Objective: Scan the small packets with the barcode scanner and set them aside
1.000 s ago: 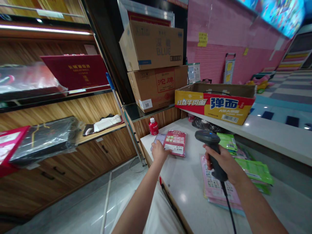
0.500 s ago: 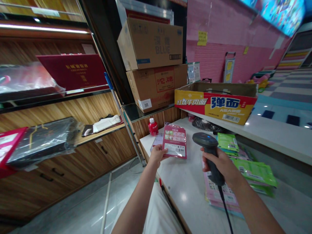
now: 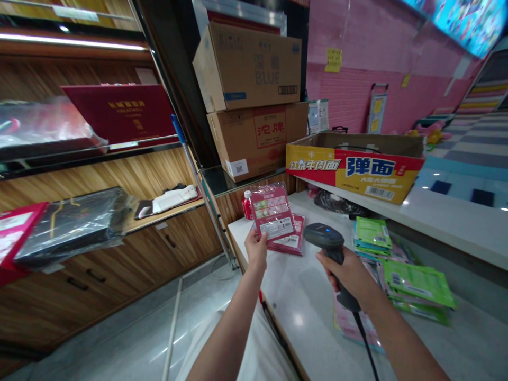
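Note:
My left hand [image 3: 256,248] grips the lower corner of a flat pink packet [image 3: 272,212] and holds it upright above the white counter [image 3: 301,301], barcode label facing me. More pink packets [image 3: 291,241] lie flat right behind it. My right hand [image 3: 349,273] is wrapped round the handle of a black barcode scanner [image 3: 323,236]. The scanner's head points left at the held packet, a short gap away. Its black cable [image 3: 364,344] runs down along my forearm.
Green packets [image 3: 415,278] and pink sheets [image 3: 351,323] lie on the counter's right. A red bottle [image 3: 248,205] stands at the far corner. An open yellow-red carton [image 3: 353,165] sits on the raised ledge. Stacked cardboard boxes [image 3: 254,100] and wooden shelves [image 3: 95,174] stand left.
My left hand picked the top pink packet off the pile and raised it upright. My right hand brought the scanner left and closer to the packet.

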Demonstrator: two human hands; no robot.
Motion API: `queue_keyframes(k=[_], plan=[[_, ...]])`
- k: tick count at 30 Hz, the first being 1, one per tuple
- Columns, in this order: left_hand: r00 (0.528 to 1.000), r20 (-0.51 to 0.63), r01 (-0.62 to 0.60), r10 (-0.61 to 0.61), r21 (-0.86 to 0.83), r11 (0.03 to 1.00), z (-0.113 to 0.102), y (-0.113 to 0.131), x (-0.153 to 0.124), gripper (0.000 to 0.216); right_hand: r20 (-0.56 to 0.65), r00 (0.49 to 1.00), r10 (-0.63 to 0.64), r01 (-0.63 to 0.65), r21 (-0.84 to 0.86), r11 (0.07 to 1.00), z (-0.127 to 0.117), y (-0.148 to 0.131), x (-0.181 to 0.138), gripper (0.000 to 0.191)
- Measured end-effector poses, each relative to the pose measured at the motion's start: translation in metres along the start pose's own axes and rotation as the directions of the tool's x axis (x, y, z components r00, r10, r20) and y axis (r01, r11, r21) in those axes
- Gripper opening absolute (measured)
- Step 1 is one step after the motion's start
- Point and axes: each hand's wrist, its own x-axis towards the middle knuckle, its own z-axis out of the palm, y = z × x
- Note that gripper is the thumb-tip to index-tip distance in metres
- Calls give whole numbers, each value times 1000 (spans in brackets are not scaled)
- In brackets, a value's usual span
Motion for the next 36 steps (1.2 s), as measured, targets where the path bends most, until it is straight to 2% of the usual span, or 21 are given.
queue_keyframes(k=[12, 18, 22, 27, 32, 36], plan=[[999, 18, 43, -43, 28, 999, 2, 4, -7, 42, 7, 999, 53, -53, 60, 997, -3, -5, -2, 28], [974, 128, 184, -186, 28, 983, 5, 18, -24, 46, -51, 999, 13, -6, 132, 991, -22, -17, -3, 31], [917, 241, 310, -318, 71, 948, 7, 25, -42, 51, -142, 990, -13, 38, 177, 983, -40, -32, -9, 35], [797, 355, 473, -489, 137, 870, 7, 27, -75, 53, -224, 973, -63, 118, 241, 963, -62, -45, -17, 36], [720, 355, 562, -596, 207, 801, 7, 24, -109, 51, -301, 950, -84, 170, 274, 946, -73, -50, -21, 36], [696, 366, 561, -618, 260, 786, 11, 11, -129, 48, -301, 948, -100, 191, 288, 938, -74, -51, -20, 37]])
